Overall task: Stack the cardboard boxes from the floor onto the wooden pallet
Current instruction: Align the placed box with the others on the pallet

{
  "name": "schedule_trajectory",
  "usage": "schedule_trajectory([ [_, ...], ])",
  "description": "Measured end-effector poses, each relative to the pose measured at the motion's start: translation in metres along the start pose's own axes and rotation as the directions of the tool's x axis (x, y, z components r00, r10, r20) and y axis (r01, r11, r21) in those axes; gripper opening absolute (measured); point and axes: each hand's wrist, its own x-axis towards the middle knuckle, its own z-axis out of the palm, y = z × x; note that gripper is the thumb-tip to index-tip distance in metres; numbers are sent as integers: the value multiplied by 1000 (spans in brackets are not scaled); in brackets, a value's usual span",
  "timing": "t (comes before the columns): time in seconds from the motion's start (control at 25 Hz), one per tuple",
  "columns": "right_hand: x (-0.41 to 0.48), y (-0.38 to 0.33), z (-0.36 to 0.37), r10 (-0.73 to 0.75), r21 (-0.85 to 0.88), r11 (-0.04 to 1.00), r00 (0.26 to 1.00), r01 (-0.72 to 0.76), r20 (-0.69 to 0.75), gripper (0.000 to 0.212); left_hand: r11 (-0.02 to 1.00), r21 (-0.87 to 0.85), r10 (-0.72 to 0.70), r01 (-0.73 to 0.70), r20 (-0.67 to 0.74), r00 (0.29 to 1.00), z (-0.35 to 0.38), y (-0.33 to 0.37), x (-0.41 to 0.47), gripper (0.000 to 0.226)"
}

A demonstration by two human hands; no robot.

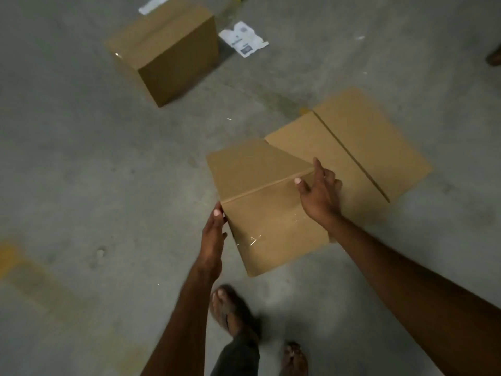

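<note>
Head view, 1 frame, some blur low down. I see 3 cardboard boxes on a grey concrete floor (pixel 81 145); I see no pallet in this view.

Near box (pixel 260 213): centre of frame, closed, clear tape glinting on its top, turned at an angle to me. It sits between both hands. I cannot tell if its base is touching the floor or just off it.

Left hand (pixel 214 234): flat against the box's left side, thumb tip up at the top corner. The fingers look straight and are mostly hidden behind the hand, pressing rather than curling.

Right hand (pixel 320 194): on the box's right top corner, thumb laid over the top edge, fingers (pixel 316 165) straight and spread apart along the right side. It presses the box and is not wrapped round it.

Second box (pixel 360 142): on the floor just behind and right of the near box, top seam showing, its near corner overlapped by the near box.

Third box (pixel 168 52): upper left, on the floor, well apart from the other 2, taped shut.

Other items: a crumpled printed paper (pixel 244 39) just right of the third box, another paper scrap (pixel 153 4) behind it at the top edge, and a faded yellow paint mark (pixel 8 256) at the left edge. 2 sandalled feet are at the bottom, the left foot (pixel 230 310) forward and blurred, the right foot (pixel 294 359) behind.
</note>
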Motion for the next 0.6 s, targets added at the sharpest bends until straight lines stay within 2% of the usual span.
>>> schedule_trajectory([
  [0.12,36,-34,-2,22,-33,999,997,-24,-72,61,991,-100,-89,88,-12,996,-11,2,31,46],
  [0.2,55,-63,2,-14,-42,999,984,7,-177,51,948,-198,-260,249,-32,965,-17,-6,55,46],
  [0.28,66,-91,10,-183,-220,967,953,130,-241,39,835,-315,-480,451,-19,877,-19,-23,71,55],
  [0.36,82,-111,14,-304,-385,901,923,198,-237,36,697,-349,-648,626,68,759,-16,-38,85,67],
  [0.44,102,-126,20,-401,-413,861,896,297,-190,37,570,-430,-713,700,165,682,-12,-48,97,70],
  [0.48,112,-133,21,-482,-394,829,864,397,-143,38,520,-478,-716,708,208,667,-11,-49,101,66],
  [0.56,127,-156,30,-616,-344,735,787,585,22,42,474,-546,-694,691,252,675,-7,-49,114,53],
  [0.6,128,-171,37,-618,-326,714,777,619,119,45,457,-576,-690,678,251,679,-5,-51,121,47],
])
